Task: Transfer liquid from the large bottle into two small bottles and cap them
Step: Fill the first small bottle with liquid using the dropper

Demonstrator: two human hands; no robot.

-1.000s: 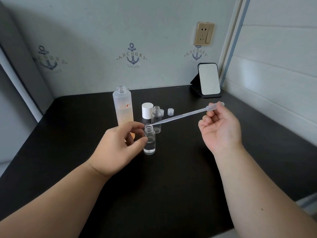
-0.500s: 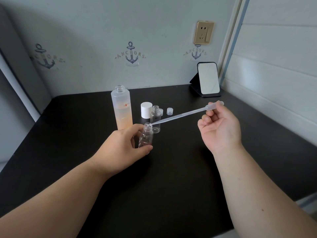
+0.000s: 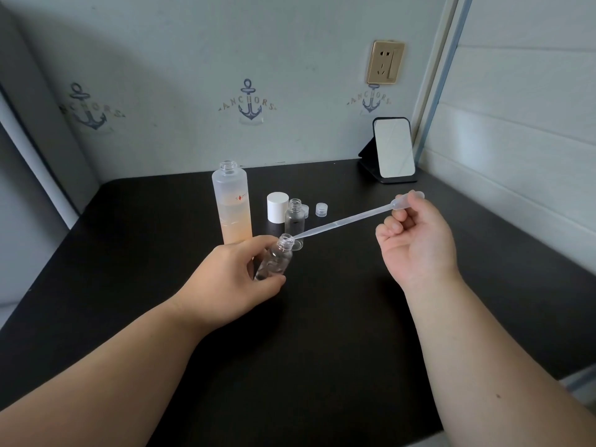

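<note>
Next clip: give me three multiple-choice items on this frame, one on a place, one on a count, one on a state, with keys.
1. Where is the pipette tip?
A. In the big bottle
B. At the held small bottle's mouth
C. On the table

2. How many small bottles are in view?
A. One
B. Two
C. Four

3. The big bottle is:
A. Capped
B. Lying down
C. Open, upright

Key: 1 B, the tip meets the mouth of the small bottle that the left hand tilts; 2 B, a second bottle stands behind; 3 C, its bare threaded neck shows, white cap beside it.
</note>
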